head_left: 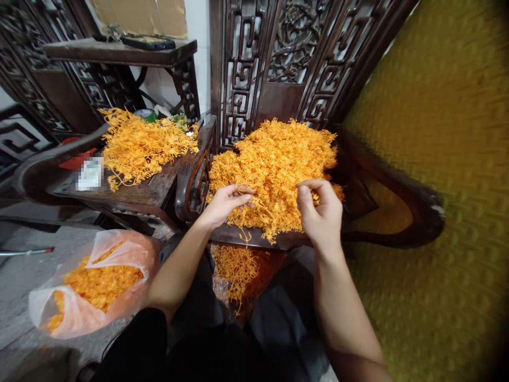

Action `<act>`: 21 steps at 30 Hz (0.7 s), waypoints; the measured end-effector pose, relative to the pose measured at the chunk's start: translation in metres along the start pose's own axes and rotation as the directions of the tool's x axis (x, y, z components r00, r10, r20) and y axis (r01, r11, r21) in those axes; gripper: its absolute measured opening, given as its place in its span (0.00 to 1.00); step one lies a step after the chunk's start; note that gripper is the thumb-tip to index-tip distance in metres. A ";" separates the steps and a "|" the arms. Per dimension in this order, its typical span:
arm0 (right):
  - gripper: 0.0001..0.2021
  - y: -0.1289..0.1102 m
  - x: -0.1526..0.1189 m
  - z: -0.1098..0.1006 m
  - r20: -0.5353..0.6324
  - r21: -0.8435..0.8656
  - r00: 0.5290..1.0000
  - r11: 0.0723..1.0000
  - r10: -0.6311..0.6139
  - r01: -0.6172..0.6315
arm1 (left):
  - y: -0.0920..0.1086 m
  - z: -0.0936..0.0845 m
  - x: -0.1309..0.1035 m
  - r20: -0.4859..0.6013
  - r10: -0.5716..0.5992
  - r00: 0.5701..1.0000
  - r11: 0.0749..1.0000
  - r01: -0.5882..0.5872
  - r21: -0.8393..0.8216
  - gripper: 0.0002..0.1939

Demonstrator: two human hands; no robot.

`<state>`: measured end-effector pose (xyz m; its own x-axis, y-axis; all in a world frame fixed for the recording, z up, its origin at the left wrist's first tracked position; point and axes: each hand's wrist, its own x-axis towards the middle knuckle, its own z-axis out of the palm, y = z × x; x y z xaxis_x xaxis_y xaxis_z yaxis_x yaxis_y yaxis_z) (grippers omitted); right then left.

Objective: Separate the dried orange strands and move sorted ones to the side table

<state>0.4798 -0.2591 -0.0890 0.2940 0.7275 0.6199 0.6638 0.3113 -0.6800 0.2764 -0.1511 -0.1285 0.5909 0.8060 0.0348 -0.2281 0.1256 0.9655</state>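
A big heap of curly orange plastic-looking sprigs (pixel 282 154) covers the seat of a dark carved wooden chair in front of me. At the heap's front left, my left hand (pixel 230 203) pinches a thin orange sprig (pixel 260 207) between thumb and fingers; its strands hang over the seat edge. My right hand (pixel 321 209) is over the front right of the heap, thumb and index finger pressed together. Whatever those fingertips hold, if anything, is too small to make out. More orange pieces (pixel 236 268) lie below the seat edge, between my legs.
A second wooden chair (pixel 159 185) at left bears another orange pile (pixel 147 146) and a red item (pixel 77 154). A clear plastic bag (pixel 73 318) of orange pieces stands on the floor. A phone (pixel 148 42) lies on a small table (pixel 107 52). A yellow-brown textured surface (pixel 445 159) rises at right.
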 end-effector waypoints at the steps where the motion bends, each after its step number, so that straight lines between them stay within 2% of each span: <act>1: 0.11 -0.003 0.000 0.002 0.068 -0.045 0.996 0.997 -0.054 0.057 | -0.001 0.001 0.000 0.002 0.005 1.000 1.000 -0.005 0.011 0.14; 4: 0.12 -0.011 -0.001 0.014 0.337 -0.134 0.931 0.972 -0.140 0.195 | -0.003 0.003 -0.001 0.002 0.024 1.000 0.999 -0.024 0.041 0.16; 5: 0.13 -0.012 -0.001 0.019 0.383 -0.159 0.912 0.963 -0.143 0.217 | -0.003 0.005 -0.002 0.008 0.024 1.000 0.998 -0.024 0.049 0.17; 9: 0.15 -0.005 0.004 0.034 0.369 -0.143 0.922 0.973 -0.115 0.179 | 0.001 0.008 -0.005 0.049 0.014 0.999 0.994 -0.020 0.107 0.21; 11: 0.15 0.002 0.006 0.040 0.253 -0.055 0.966 0.996 -0.047 0.063 | 0.004 0.009 -0.005 0.046 0.014 0.999 0.987 -0.021 0.159 0.22; 13: 0.16 0.010 0.007 0.048 0.060 0.114 0.990 0.985 0.124 -0.130 | 0.006 0.009 -0.004 0.016 0.026 1.000 0.982 -0.028 0.186 0.23; 15: 0.19 0.021 0.010 0.054 -0.042 0.366 0.936 0.877 0.350 -0.312 | 0.008 0.007 -0.003 -0.020 0.033 0.999 0.983 -0.028 0.180 0.23; 17: 0.21 0.033 0.017 0.050 -0.078 0.585 0.857 0.719 0.510 -0.375 | 0.009 0.001 -0.002 -0.049 0.007 0.999 0.988 0.001 0.152 0.23; 19: 0.24 0.045 0.028 0.035 -0.208 0.714 0.770 0.631 0.603 -0.302 | 0.012 -0.007 -0.003 -0.085 -0.021 0.996 0.992 0.031 0.119 0.23; 20: 0.24 0.050 0.033 0.023 -0.295 0.739 0.722 0.628 0.626 -0.243 | 0.013 -0.012 -0.004 -0.110 -0.018 0.994 0.995 0.029 0.094 0.24; 21: 0.23 0.052 0.037 0.012 -0.356 0.730 0.701 0.652 0.618 -0.204 | 0.014 -0.015 -0.004 -0.128 -0.007 0.992 0.998 0.016 0.066 0.24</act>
<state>0.5171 -0.2084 -0.1064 0.8611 0.4848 0.1531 -0.1298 0.5007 -0.8558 0.2591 -0.1441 -0.1192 0.4886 0.8725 -0.0054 -0.1669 0.0995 0.9809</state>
